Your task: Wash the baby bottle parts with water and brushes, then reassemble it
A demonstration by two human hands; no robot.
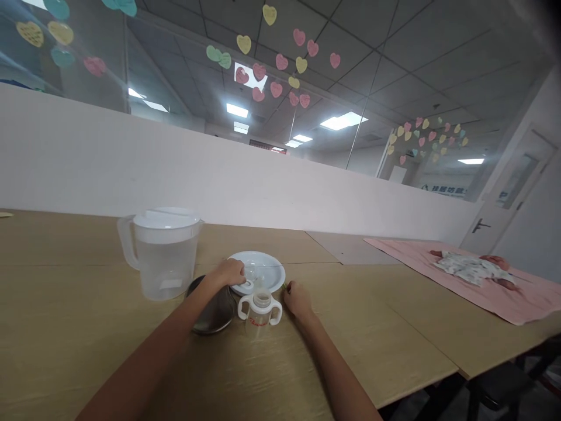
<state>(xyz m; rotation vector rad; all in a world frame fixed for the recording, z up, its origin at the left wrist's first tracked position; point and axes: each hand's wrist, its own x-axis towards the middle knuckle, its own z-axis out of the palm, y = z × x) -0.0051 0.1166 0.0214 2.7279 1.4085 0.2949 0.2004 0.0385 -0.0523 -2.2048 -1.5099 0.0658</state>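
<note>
A clear baby bottle (258, 320) with two white handles and red lettering stands upright on the table, its neck uncovered. Behind it is a white plate (275, 272) with clear and white bottle parts on it. My left hand (231, 272) reaches over the plate's left edge, fingers curled down by a white ring-shaped part (247, 286); whether it grips that part is unclear. My right hand (298, 299) is closed just right of the bottle, a thin yellowish bit showing at its fingertips. Under my left forearm lies a dark steel dish (215, 316), partly covered.
A lidded plastic pitcher (167, 263) of clear liquid stands at the left. On the right, a baby-like figure (471, 268) in patterned clothing lies on a pink cloth (495, 301). A low white wall (263, 187) with glass above runs behind the table.
</note>
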